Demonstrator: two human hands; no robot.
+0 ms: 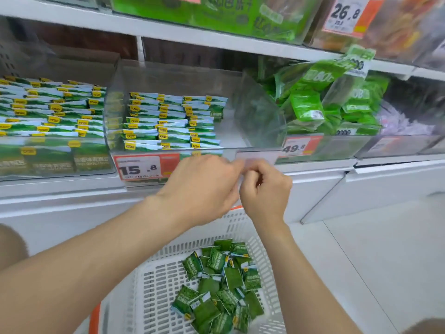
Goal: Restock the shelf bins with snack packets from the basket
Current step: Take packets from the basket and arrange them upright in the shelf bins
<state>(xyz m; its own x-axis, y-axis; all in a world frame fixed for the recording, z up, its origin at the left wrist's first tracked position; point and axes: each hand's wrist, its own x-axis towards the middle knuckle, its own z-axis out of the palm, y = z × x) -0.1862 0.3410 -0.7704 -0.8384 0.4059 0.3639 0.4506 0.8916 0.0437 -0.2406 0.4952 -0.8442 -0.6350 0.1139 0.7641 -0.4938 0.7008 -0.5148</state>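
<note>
A white slotted basket (166, 273) stands low in front of me and holds several small green snack packets (216, 285). On the shelf, a clear middle bin (265, 131) has neat rows of green-and-white packets (168, 121) on its left side, while its right side is bare. My left hand (204, 186) and my right hand (265, 189) meet at the bin's front lip. Both pinch a small pale translucent strip (250, 162) there. What the strip is stays unclear because of blur.
To the left, another bin (48, 112) is full of the same packets. Further right, a bin (325, 104) holds larger green bags. Orange price tags read 15.8 (144, 168) and 49.8 (298, 147). White shelf base and pale floor (385, 249) lie on the right.
</note>
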